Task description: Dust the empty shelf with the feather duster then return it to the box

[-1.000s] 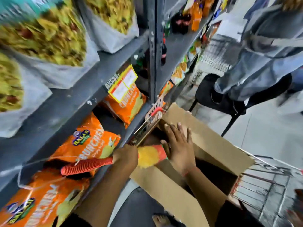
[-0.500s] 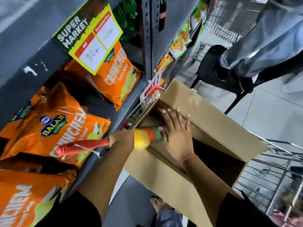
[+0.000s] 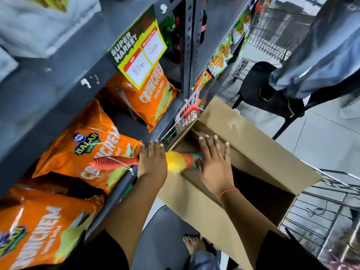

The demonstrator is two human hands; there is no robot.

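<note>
The feather duster (image 3: 176, 160) lies level between my hands, its red ribbed handle (image 3: 115, 163) sticking out left over the chip bags. Its yellow, red and green feathers reach over the near left corner of the open cardboard box (image 3: 247, 133). My left hand (image 3: 153, 162) covers the duster where handle meets feathers, fingers stretched forward over it. My right hand (image 3: 214, 162) lies flat, fingers apart, on the feather tip and the box's inner flap. The box interior is dark and its contents are hidden.
The box sits in a wire shopping cart (image 3: 321, 211) beside a grey metal shelf rack (image 3: 188, 55). Orange chip bags (image 3: 87, 152) fill the shelf at hand height under a yellow price sign (image 3: 140, 53). A black chair (image 3: 261, 90) and another person's legs stand behind the box.
My view has dropped and closed in on the lower shelf and box. My left hand's fingers have straightened from a fist over the duster. The right hand stays flat on the feathers.
</note>
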